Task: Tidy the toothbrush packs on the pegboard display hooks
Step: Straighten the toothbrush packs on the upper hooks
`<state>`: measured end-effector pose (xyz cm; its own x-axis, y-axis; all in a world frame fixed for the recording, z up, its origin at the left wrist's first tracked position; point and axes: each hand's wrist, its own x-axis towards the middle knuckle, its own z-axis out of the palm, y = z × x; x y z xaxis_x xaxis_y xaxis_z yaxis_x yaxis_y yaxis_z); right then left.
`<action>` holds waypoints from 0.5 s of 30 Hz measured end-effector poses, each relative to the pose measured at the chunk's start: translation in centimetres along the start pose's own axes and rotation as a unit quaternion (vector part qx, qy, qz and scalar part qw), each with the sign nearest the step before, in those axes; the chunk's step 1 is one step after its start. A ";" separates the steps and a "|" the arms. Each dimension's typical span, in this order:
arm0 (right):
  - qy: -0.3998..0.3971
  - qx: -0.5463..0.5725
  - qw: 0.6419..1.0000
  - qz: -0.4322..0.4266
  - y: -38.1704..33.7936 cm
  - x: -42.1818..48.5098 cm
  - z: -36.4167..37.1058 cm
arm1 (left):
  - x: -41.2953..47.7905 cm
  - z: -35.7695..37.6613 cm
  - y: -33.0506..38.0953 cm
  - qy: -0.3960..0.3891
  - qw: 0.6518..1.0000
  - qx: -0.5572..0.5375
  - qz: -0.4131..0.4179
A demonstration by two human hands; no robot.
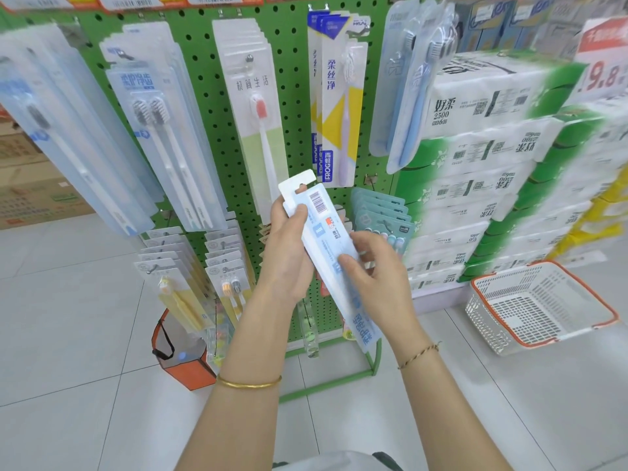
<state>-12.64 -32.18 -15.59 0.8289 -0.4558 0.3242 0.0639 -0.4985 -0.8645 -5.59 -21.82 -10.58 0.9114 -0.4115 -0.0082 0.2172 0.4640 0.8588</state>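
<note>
The toothbrush pack [326, 232] you hold in your left hand [289, 263] and right hand [377, 266] shows a smooth, matt printed card back. Behind your hands, the pegboard [292, 96] looks like green-painted perforated metal. Above your left hand, the hanging packs [153, 130] are clear glossy plastic. Right of your right hand, the tissue bundles [475, 185] wear shiny film and the basket [605, 311] is slotted plastic. Below your hands, the floor tiles [85, 351] gleam. The bangle [249, 382] on your left wrist is polished gold-coloured metal.
</note>
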 end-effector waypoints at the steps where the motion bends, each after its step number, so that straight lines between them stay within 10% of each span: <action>1: -0.009 -0.002 1.000 0.013 0.0 0.0 -0.2 | 0.0 -0.1 0.1 0.000 1.000 -0.010 -0.005; 15: -0.093 0.123 0.985 0.082 -0.7 0.0 -1.5 | 1.5 -0.4 0.2 0.068 0.990 0.117 -0.030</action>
<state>-13.52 -32.95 -14.36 0.9256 -0.3604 0.1154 0.0339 -0.2247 -0.9738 -4.08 -22.04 -10.57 0.9415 -0.3158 -0.1180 0.1997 0.2404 0.9499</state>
